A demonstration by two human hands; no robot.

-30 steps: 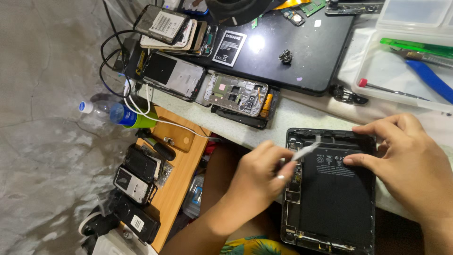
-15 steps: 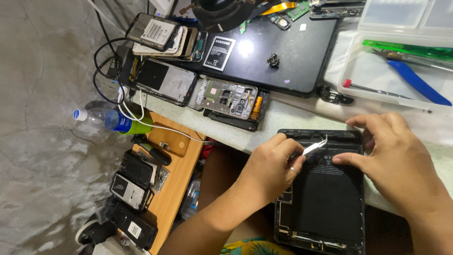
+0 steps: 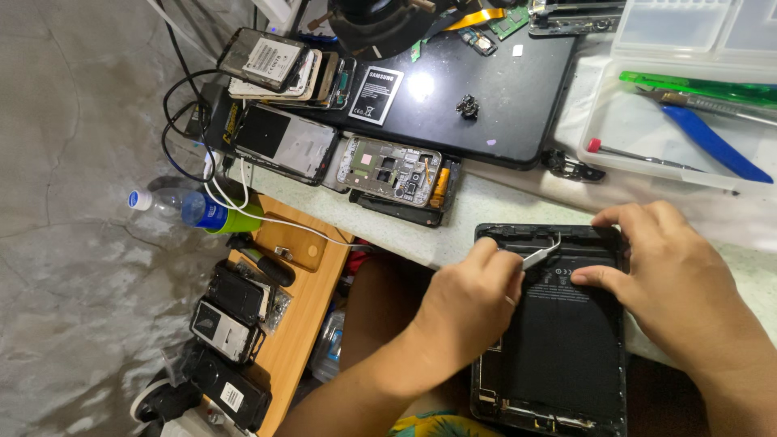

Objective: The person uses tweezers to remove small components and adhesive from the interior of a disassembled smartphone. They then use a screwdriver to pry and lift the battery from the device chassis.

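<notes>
A grey concrete floor (image 3: 73, 121) is spreading out on the left, beside a pale worktable (image 3: 486, 206). A plastic bottle (image 3: 182, 209) is lying below its edge. The left hand (image 3: 465, 303) is pinching metal tweezers (image 3: 541, 255) over the opened tablet (image 3: 558, 340) at the near edge, while the right hand (image 3: 676, 279) is pressing flat, fingers spread, on the tablet's battery. A stripped phone (image 3: 392, 168) is sitting farther back.

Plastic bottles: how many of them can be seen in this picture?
1, as far as shows. The plastic bottle lies on the grey floor, left of the bench edge, beside the wooden board. Others may be hidden under the bench.
</notes>
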